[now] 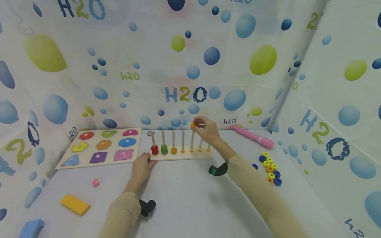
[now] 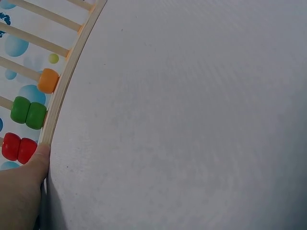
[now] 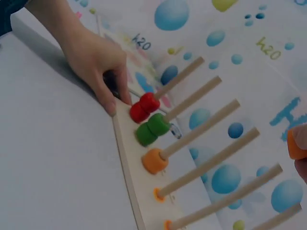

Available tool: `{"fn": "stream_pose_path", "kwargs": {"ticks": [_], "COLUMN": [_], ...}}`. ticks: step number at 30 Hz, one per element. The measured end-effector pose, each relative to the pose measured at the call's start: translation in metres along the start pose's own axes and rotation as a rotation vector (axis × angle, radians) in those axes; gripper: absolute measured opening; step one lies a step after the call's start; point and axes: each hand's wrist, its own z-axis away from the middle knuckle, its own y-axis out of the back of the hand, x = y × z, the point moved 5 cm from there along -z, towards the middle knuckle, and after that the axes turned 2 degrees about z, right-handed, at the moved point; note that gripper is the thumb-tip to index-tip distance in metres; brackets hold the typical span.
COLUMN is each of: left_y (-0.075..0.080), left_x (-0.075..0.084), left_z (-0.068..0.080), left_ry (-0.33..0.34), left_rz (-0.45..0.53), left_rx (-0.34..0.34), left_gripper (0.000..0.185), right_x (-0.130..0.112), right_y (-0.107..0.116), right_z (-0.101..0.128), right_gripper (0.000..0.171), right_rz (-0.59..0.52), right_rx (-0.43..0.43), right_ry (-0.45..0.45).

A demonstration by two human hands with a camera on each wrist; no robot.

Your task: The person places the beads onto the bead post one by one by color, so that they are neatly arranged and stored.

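Observation:
A wooden peg board [image 1: 186, 156] with a row of upright rods stands at the back of the table. Two red beads [image 3: 144, 107] sit on its left-end rod, two green beads [image 3: 152, 129] on the second, one orange bead [image 3: 155, 161] on the third. The left hand [image 1: 142, 168] grips the board's left end, its thumb [image 2: 41, 160] on the front edge near the red beads. Up at the rod tops, the right hand [image 1: 209, 131] pinches another orange bead [image 1: 193, 126], which overlaps the tip of the fifth rod in the head view.
Loose yellow, blue and orange beads [image 1: 269, 169] lie at the right, with a pink marker [image 1: 253, 136] behind them. At the left are a shape puzzle board [image 1: 113, 156], a small pink die [image 1: 95, 182], a yellow block [image 1: 75, 204] and a blue block [image 1: 32, 228].

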Motion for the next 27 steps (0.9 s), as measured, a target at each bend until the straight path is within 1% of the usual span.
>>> {"fn": "stream_pose_path", "kwargs": {"ticks": [2,6,11,16,23,27], "left_y": [0.000,-0.001,-0.001,-0.002,0.000,0.001], "left_x": [0.001,0.002,0.002,0.001,-0.001,0.000], "left_z": [0.000,0.000,-0.001,-0.002,0.000,0.000], "left_ry": [0.003,0.010,0.002,-0.005,-0.015,-0.018], "left_rz": [0.002,0.005,0.010,0.005,0.010,0.006], "left_rx": [-0.006,-0.019,-0.011,-0.011,0.005,0.010], "left_gripper": [0.052,0.052,0.052,0.052,0.052,0.052], "right_x": [-0.004,-0.013,-0.024,-0.031,-0.036,-0.033], "right_y": [-0.014,-0.038,-0.059,-0.069,-0.074,-0.077], "right_z": [-0.004,-0.011,-0.016,-0.019,-0.022,-0.023], "right_gripper": [0.028,0.028,0.027,0.026,0.027,0.027], "right_rz": [0.000,0.013,0.059,0.128,0.119,0.150], "right_rx": [-0.024,-0.070,-0.145,-0.163,-0.175,-0.183], "right_ry": [0.005,0.045,0.086,0.096,0.075,0.051]}}
